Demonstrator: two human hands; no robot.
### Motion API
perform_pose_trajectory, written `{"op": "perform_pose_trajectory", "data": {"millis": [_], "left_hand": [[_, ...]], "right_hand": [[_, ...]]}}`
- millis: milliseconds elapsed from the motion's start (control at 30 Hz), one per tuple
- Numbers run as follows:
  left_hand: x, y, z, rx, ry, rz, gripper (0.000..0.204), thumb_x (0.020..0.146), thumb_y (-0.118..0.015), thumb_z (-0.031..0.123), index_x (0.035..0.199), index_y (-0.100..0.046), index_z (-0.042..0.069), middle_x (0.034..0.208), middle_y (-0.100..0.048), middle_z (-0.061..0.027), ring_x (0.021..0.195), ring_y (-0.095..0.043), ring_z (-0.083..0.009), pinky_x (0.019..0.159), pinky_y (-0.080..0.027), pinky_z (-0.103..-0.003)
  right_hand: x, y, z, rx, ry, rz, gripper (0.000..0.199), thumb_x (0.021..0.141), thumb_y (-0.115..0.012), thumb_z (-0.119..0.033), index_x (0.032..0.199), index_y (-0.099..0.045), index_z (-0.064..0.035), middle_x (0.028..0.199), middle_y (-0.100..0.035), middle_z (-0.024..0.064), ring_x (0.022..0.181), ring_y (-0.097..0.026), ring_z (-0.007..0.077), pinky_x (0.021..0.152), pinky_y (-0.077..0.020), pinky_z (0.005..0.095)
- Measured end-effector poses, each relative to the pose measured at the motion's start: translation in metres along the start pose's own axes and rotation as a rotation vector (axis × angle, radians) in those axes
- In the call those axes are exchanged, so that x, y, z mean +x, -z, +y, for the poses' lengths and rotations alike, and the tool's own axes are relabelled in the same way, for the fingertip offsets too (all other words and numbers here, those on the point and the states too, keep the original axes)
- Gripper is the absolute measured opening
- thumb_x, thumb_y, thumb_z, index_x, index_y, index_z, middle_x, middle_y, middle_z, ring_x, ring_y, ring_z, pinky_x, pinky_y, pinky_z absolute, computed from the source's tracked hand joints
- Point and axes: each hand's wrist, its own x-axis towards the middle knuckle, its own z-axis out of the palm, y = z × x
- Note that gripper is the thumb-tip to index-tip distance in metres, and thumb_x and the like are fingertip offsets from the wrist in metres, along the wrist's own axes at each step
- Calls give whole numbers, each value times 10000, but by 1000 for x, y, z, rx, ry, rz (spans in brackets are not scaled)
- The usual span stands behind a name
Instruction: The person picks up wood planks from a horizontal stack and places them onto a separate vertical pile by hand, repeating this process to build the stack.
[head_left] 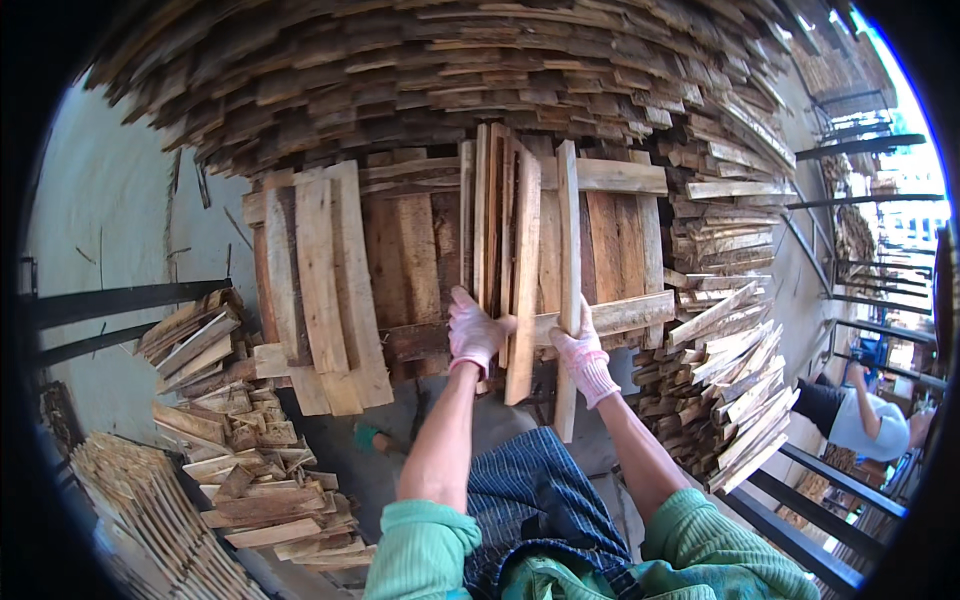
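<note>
two gloved hands work over one wooden bench [640,178]. the left hand [478,332] has its grip closed around the near part of one upright bundle [488,215], about four narrow boards set on edge; a wider board [524,270] leans just beside it, and whether the fingers take that in too cannot be told. the right hand [582,355] has its grip closed on one single board [569,220], also on edge. bundle and single board stand near the middle of the bench, running from its far side toward the person.

about four overlapping boards [322,270] lie at the left end, their near ends jutting past the near edge. the wider board and single board overhang that edge too. a narrow gap parts these two; broader room separates the bundle from the left-end boards. one large stack [430,75] crowds the far edge, and one pile [725,380] closes in on the right.
</note>
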Motion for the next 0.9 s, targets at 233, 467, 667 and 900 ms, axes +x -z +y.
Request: {"op": "perform_pose_trajectory", "data": {"millis": [233, 467, 667, 900], "left_hand": [[46, 21, -23, -123, -116, -222, 1015, 895, -730, 472, 1566, -170, -44, 1574, -333, -277, 1491, -306, -331, 1211, -280, -376], [81, 28, 20, -214, -206, -154, 855, 908, -696, 492, 1438, -374, -96, 1347, -503, -314, 1259, -507, -340, 1025, -419, -427], [56, 26, 28, -146, -268, 51, 784, 834, -780, 453, 1324, -496, -89, 1180, -651, -331, 1134, -655, -389, 921, -520, -456], [-18, 124, -86, -549, -148, 93, 747, 831, -824, 347, 1292, -468, -122, 1142, -662, -293, 1080, -663, -389, 935, -519, -488]], "right_hand": [[33, 54, -1, 69, 165, 103, 850, 826, -648, 26, 1575, -282, -142, 1067, -517, 55, 881, -553, 146, 741, -525, 298], [102, -26, -9, -655, -106, -75, 1039, 884, -721, -436, 1624, -47, -156, 1466, -332, 298, 1337, -430, 440, 1127, -377, 491], [121, -25, 17, -469, -47, -77, 1161, 855, -768, -337, 1608, 88, -121, 1623, -146, 300, 1497, -226, 416, 1236, -237, 417], [82, -32, 6, -320, 59, -13, 1112, 754, -808, -143, 1613, -105, -80, 1563, -339, 240, 1435, -353, 373, 1190, -337, 383]]}}
